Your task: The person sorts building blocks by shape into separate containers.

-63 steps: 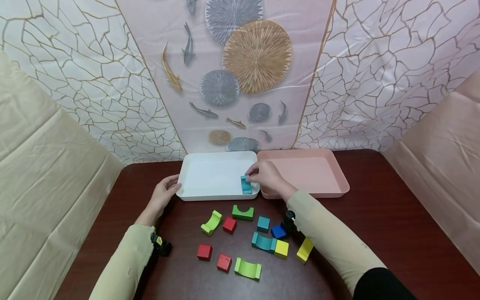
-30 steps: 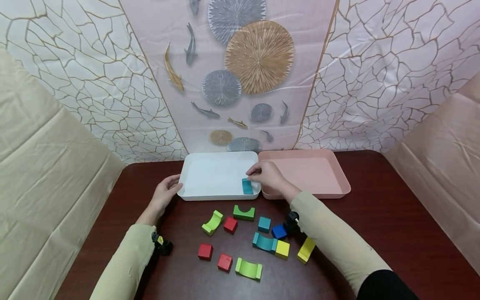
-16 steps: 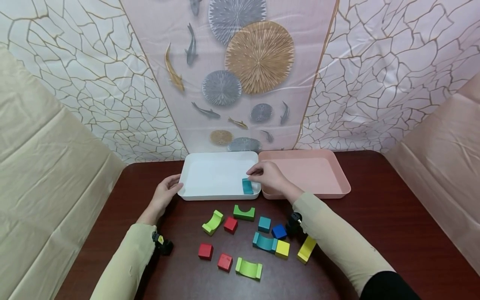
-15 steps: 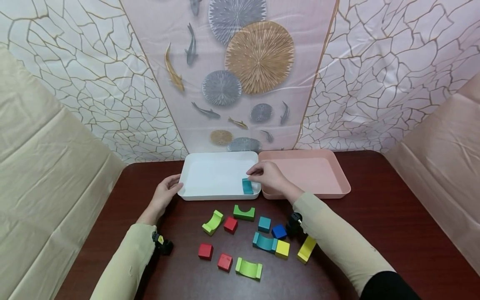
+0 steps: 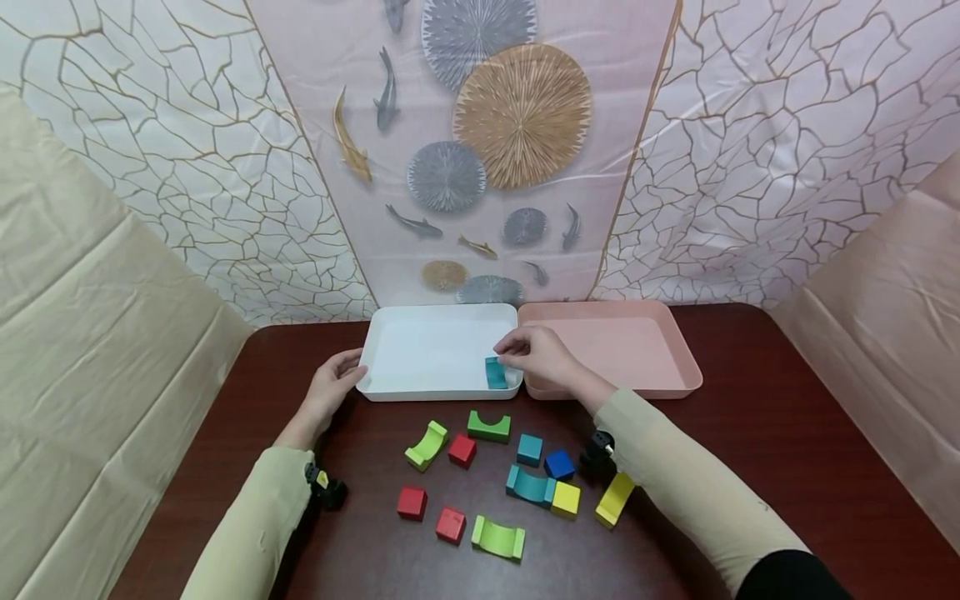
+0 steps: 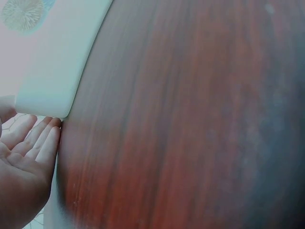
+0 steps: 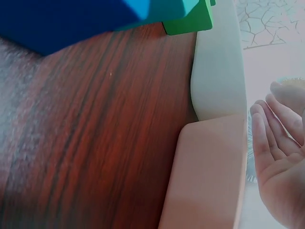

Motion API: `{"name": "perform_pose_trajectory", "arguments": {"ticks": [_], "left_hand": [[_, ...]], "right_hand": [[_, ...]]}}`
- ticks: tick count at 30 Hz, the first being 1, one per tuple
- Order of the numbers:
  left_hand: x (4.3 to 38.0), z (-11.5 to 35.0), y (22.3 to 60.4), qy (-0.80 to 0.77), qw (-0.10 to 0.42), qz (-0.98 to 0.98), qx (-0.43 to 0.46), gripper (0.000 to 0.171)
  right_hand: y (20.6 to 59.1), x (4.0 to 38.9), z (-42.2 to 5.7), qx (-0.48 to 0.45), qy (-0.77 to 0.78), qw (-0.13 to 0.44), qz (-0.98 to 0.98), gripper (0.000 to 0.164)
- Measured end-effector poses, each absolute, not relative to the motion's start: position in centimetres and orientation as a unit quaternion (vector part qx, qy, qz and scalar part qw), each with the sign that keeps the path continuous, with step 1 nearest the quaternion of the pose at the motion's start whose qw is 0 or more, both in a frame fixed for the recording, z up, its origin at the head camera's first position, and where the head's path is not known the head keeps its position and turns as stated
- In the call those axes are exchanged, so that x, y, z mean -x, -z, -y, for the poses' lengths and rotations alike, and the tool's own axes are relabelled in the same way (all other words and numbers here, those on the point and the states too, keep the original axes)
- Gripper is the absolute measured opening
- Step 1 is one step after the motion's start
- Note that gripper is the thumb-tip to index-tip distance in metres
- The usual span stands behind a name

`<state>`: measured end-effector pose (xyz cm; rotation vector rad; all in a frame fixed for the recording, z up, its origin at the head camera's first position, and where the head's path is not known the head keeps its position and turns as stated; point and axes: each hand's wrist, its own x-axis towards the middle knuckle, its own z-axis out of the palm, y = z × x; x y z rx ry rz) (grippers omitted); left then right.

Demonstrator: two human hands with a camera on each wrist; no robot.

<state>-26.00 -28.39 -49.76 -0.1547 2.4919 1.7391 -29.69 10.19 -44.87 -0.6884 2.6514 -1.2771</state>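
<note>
In the head view, a teal block with a curved hollow [image 5: 495,374] lies near the right end of the white tray [image 5: 427,350]. My right hand [image 5: 537,354] hovers at its upper edge, fingertips close together. The right wrist view shows the right hand [image 7: 281,152] with thumb and fingers apart and nothing between them. At the tray's left end, my left hand [image 5: 327,385] holds the rim. In the left wrist view, the left hand's thumb goes behind the white tray wall [image 6: 62,71], while the fingers [image 6: 45,148] reach its outer end.
A pink tray [image 5: 611,337] adjoins the white one. In front lie red cubes [image 5: 462,451], green arch blocks [image 5: 489,427], a teal cube [image 5: 528,450], a teal arch block [image 5: 530,487], a blue block [image 5: 559,465] and yellow blocks [image 5: 565,500]. Behind hangs a patterned cloth [image 5: 480,208].
Two seconds ago, my right fingers pinched the top of the teal block; it has settled in the white tray and they have let go. My right forearm has shifted slightly right. My left hand stays.
</note>
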Motion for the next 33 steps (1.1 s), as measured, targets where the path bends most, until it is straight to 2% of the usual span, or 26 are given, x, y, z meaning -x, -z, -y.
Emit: {"name": "perform_pose_trajectory", "arguments": {"ticks": [15,33], "left_hand": [[26.3,28.5,50.0,-0.575,0.06,-0.814,0.056,0.058],[25.8,28.2,49.2,-0.575,0.06,-0.814,0.051,0.059]], "right_hand": [[43.7,28.1,-12.1,0.263,0.427,0.042,-0.864,0.02],[43.2,26.6,-15.2,0.262,0.407,0.035,-0.874,0.017]]}}
